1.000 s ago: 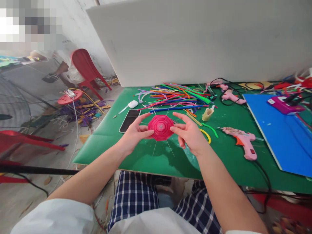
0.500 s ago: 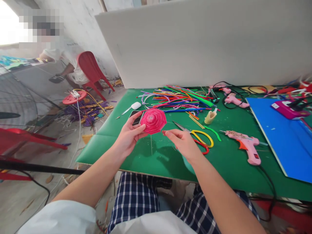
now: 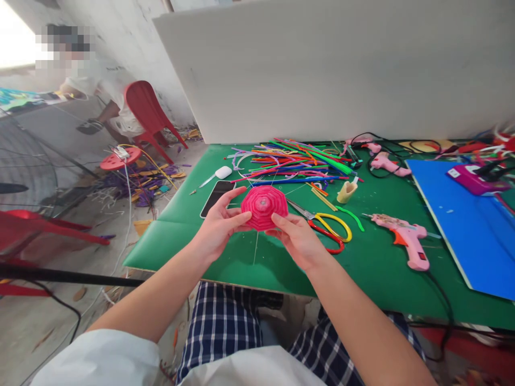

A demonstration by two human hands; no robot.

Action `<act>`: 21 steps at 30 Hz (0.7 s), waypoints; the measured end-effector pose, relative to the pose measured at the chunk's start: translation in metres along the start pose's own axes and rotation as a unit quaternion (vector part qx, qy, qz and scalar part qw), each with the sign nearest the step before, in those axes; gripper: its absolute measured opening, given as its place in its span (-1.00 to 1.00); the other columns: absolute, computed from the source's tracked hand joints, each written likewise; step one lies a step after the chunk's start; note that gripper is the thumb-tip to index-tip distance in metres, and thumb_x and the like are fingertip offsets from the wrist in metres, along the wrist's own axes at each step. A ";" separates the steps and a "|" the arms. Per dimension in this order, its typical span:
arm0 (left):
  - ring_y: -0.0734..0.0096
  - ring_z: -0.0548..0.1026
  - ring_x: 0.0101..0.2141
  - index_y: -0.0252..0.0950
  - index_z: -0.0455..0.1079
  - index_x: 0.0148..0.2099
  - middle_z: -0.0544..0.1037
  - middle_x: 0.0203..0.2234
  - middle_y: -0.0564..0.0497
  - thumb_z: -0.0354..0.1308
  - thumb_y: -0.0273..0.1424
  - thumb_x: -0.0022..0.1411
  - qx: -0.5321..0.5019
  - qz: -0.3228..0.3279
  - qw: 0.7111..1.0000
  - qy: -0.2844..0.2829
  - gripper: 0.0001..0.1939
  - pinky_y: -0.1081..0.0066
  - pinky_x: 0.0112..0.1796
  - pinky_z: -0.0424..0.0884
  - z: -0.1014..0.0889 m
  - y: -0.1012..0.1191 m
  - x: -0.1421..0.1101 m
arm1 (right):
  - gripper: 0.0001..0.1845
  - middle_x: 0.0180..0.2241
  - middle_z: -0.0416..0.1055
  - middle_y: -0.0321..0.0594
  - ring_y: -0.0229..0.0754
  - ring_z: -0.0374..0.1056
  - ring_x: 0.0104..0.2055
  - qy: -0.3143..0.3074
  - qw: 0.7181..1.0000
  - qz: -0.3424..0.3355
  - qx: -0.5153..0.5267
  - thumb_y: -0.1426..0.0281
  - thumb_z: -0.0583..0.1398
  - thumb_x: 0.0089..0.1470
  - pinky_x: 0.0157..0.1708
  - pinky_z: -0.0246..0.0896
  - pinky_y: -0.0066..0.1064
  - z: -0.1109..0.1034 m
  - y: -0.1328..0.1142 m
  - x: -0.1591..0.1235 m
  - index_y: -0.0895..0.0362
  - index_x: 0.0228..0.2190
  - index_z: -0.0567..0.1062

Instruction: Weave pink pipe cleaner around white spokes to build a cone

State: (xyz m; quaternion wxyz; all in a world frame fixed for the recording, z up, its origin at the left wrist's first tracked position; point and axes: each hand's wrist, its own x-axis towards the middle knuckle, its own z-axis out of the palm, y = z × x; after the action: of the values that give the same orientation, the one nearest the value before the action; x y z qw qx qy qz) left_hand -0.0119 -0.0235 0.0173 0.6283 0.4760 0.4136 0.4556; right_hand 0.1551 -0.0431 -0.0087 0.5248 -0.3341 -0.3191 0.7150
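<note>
Octagonal pink piece (image 3: 263,217), one: shifted rightward over the past half-second, its face now turned more squarely upward; right hand (image 3: 300,238) moved in from beside it to its near-right rim. Location: held above the green tabletop (image 3: 193,236), between both hands.

Left hand (image 3: 213,230): thumb and curled fingers clamped on the near-left rim, index stretched out apart. Right hand: thumb on top, fingers bent beneath, clamped on the rim.

Handling, judged: very light; ridged bands soft and compressible, unlikely to slip; thin spokes (image 3: 256,247) springy, easily bent. Best hold: opposite rims, lightly pinched, clear of spokes.

Nearby: scissors (image 3: 302,210), right; dark-screened phone (image 3: 217,197), left, partly behind the left hand.
</note>
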 end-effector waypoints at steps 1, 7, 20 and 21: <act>0.44 0.53 -0.50 -0.21 0.14 0.15 0.56 -0.49 0.05 0.29 -0.43 -0.02 0.002 0.002 1.000 0.000 -0.32 0.43 -0.38 0.49 0.000 0.000 0.000 | -0.81 -0.45 0.52 -0.27 -0.27 0.36 -0.33 0.000 1.000 -0.005 0.005 0.26 0.33 -0.21 -0.27 0.20 -0.41 0.000 0.001 0.000 0.11 -0.50 0.58; 0.43 0.53 -0.49 -0.20 0.16 0.14 0.56 -0.45 0.02 0.28 -0.43 0.00 0.004 0.001 1.000 0.000 -0.35 0.44 -0.39 0.50 0.000 0.001 0.000 | -0.81 -0.46 0.52 -0.26 -0.27 0.37 -0.35 -0.007 1.000 0.008 0.021 0.26 0.33 -0.20 -0.30 0.23 -0.40 0.001 0.002 0.000 0.12 -0.50 0.57; 0.46 0.53 -0.50 -0.22 0.17 0.14 0.56 -0.48 0.05 0.29 -0.45 -0.02 -0.016 0.015 1.000 0.015 -0.34 0.45 -0.39 0.50 -0.010 0.000 0.003 | -0.81 -0.51 0.49 -0.32 -0.32 0.37 -0.39 0.050 0.997 -0.004 0.061 0.27 0.36 -0.28 -0.33 0.26 -0.46 -0.004 -0.001 0.004 0.10 -0.57 0.54; 0.46 0.53 -0.50 -0.22 0.17 0.14 0.56 -0.48 0.05 0.29 -0.45 -0.02 -0.016 0.015 1.000 0.015 -0.34 0.46 -0.40 0.50 -0.010 -0.001 0.003 | -0.82 -0.52 0.49 -0.33 -0.33 0.37 -0.41 0.057 0.996 -0.007 0.066 0.28 0.37 -0.29 -0.34 0.26 -0.46 -0.004 -0.001 0.004 0.10 -0.58 0.53</act>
State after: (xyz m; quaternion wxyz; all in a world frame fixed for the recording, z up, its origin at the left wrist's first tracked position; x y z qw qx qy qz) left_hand -0.0205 -0.0187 0.0145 0.6226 0.4649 0.4090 0.4785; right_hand 0.1575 -0.0387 -0.0109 0.5678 -0.3369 -0.2427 0.7107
